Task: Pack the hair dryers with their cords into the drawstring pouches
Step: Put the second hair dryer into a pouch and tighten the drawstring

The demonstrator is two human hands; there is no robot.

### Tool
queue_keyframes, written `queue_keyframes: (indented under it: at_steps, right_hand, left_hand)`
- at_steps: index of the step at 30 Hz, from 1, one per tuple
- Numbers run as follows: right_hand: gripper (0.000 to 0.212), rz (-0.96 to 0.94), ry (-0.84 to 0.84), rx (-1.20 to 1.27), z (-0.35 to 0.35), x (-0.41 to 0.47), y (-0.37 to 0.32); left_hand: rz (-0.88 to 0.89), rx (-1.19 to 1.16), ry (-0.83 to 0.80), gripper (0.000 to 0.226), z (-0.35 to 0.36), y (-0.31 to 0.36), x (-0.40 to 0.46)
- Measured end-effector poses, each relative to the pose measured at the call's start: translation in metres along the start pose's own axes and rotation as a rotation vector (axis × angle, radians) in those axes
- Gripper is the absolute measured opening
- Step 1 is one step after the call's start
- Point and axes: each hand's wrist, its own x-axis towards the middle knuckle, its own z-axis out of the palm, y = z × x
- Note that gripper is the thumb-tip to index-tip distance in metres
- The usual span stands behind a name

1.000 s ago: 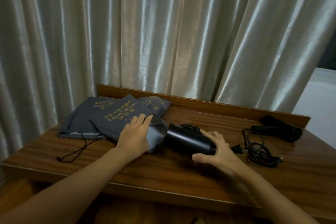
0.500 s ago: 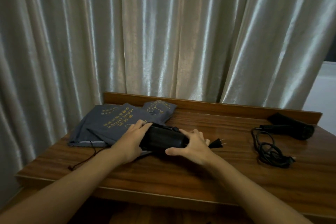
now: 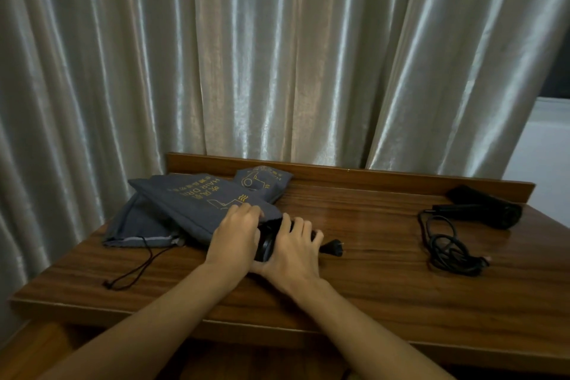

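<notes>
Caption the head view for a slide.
Both hands, left hand and right hand, push a black hair dryer into a grey drawstring pouch.

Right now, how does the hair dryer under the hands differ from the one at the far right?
The near hair dryer is mostly inside a grey pouch, gripped by the right hand; the far hair dryer lies bare and untouched. Only the near one's plug shows; the far one's cord sprawls loose. Both are black.

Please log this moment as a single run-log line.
left hand holds pouch mouth | right hand pushes hair dryer in | plug outside
</notes>
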Motion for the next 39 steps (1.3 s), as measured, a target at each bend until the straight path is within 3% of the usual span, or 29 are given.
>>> queue_keyframes:
  at_steps: [4, 8, 10, 17, 22, 26, 29, 32, 35, 39]
  right_hand:
    - [0.122, -0.025, -0.079, -0.014, 0.005, 0.002, 0.006]
    - [0.137, 0.019, -0.323, -0.037, -0.007, 0.007, 0.030]
    - [0.133, 0.056, -0.364, -0.020, -0.012, 0.006, 0.039]
    - [0.045, -0.056, -0.010, 0.061, -0.002, -0.011, 0.032]
    - [0.038, -0.035, 0.139, 0.082, 0.003, -0.005, 0.014]
    - [0.038, 0.054, 0.135, 0.110, 0.010, 0.005, 0.001]
    - [0.038, 0.053, 0.055, 0.201, 0.014, 0.008, 0.002]
    - [0.038, 0.035, -0.075, 0.320, 0.013, 0.019, 0.010]
    - [0.046, 0.092, -0.271, 0.547, 0.010, 0.045, 0.022]
    - [0.043, 0.062, -0.542, 0.693, 0.013, 0.070, 0.034]
  left_hand:
    - [-0.012, 0.027, 0.018, 0.027, 0.001, -0.002, -0.004]
    - [-0.031, 0.103, 0.011, 0.025, 0.002, -0.001, -0.007]
    - [-0.046, 0.150, 0.007, 0.028, 0.000, 0.001, -0.004]
    - [0.016, 0.264, -0.066, 0.024, 0.004, 0.011, 0.020]
    - [0.064, 0.139, -0.095, 0.025, 0.004, 0.004, 0.015]
    - [0.077, 0.062, -0.069, 0.023, 0.001, -0.010, -0.002]
    - [0.038, -0.002, 0.030, 0.018, 0.001, -0.025, -0.025]
    - [-0.051, 0.043, 0.039, 0.037, 0.010, -0.031, -0.051]
    - [-0.222, 0.065, 0.100, 0.047, 0.021, -0.030, -0.066]
    - [-0.469, 0.047, 0.030, 0.041, 0.025, -0.030, -0.063]
